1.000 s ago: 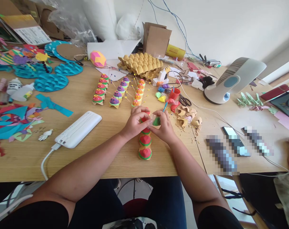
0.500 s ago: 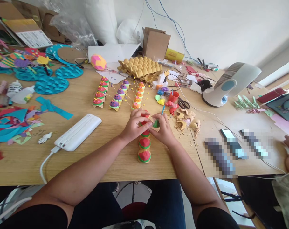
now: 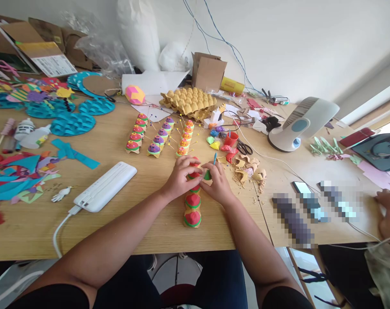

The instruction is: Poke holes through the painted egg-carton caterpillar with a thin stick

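A strip of egg-carton cups painted red and green (image 3: 192,209) lies lengthwise on the wooden table (image 3: 143,223) in front of me. My left hand (image 3: 179,177) grips the far end of this strip with curled fingers. My right hand (image 3: 216,183) is closed beside it, pinching a small green piece (image 3: 207,175) against the strip and holding a thin blue tool (image 3: 214,158) that sticks up between the fingers.
Three finished cup strips (image 3: 158,134) with pins stand behind my hands. Nearby are a white power bank (image 3: 105,186), clay bits and scissors (image 3: 244,147), carton scraps (image 3: 250,168), an egg tray (image 3: 188,98), a fan (image 3: 301,123), phones, and paper cut-outs (image 3: 21,167) at left. Another person's hand (image 3: 388,209) rests far right.
Both hands stay on the strip's far end with only small finger shifts. The camera has tipped slightly, so the scene sits lower in view.
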Demonstrator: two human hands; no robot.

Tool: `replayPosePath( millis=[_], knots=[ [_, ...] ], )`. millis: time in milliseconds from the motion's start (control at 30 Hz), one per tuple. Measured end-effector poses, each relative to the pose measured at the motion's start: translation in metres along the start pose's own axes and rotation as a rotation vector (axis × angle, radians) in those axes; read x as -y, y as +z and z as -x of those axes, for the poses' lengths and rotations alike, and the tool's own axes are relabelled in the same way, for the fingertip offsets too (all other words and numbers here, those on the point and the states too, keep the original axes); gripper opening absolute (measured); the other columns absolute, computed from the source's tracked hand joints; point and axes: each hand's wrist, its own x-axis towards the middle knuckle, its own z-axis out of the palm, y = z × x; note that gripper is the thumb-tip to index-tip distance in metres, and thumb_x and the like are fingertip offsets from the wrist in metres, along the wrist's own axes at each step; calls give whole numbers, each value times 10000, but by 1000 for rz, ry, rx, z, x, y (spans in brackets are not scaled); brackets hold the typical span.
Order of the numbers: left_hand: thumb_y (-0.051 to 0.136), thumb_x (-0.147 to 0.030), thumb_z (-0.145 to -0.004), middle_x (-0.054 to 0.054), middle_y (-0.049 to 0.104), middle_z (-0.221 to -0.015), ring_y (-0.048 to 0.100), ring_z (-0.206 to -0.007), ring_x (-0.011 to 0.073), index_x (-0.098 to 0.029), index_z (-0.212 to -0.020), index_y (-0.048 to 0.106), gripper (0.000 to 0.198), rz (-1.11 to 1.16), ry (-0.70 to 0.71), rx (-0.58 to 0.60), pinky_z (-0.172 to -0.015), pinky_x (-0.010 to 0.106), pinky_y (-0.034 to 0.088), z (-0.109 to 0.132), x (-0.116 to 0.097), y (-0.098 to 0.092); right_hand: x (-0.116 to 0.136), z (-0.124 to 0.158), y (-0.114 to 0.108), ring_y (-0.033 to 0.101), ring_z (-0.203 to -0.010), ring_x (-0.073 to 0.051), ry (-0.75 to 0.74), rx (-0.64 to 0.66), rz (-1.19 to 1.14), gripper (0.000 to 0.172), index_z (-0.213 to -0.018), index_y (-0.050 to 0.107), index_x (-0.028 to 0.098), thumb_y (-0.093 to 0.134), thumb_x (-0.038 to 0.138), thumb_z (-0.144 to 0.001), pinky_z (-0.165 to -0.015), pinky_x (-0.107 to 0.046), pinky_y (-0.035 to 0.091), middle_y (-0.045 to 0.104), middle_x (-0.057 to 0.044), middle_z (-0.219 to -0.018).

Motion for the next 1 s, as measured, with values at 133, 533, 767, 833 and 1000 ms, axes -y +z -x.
replayPosePath(
  millis=[133,533,767,833,1000],
  knots=[
    [727,-304,-883,52,711,-1170,520,-1281,272,-269,-870,765,53,-11,17,-20,-1175,520,384,1,1,0,1,1,-1,591,-1148,-282,-37,-7,28,375,-1286,564,247,661,312,-930,-998,-476,502,646,-115,-1192],
    [730,-240,-889,57,705,-1066,534,-1205,256,-232,-842,724,48,-29,63,-199,-1106,489,441,0,-5,1,6,4,-2,583,-969,-249,-91,-491,141,267,-1018,592,238,759,399,-887,-916,-432,481,620,-65,-966],
    [755,-196,-854,51,704,-1095,499,-1246,289,-254,-866,743,60,-169,184,-171,-1107,509,428,3,-11,1,12,6,6,517,-834,-200,-15,-356,210,302,-728,574,223,716,412,-917,-805,-350,418,543,-18,-783],
    [754,-178,-849,48,706,-1095,494,-1259,289,-250,-845,733,75,-185,192,-177,-1104,504,434,3,-11,2,13,6,6,511,-841,-201,-1,-343,236,256,-744,603,221,681,368,-938,-792,-344,400,548,-22,-789],
    [753,-171,-847,49,707,-1067,532,-1214,268,-247,-880,729,86,-159,162,-223,-1096,503,451,1,-8,4,12,6,5,505,-841,-202,-43,-330,294,141,-812,647,219,626,256,-947,-765,-339,374,563,-29,-807]
  ],
)
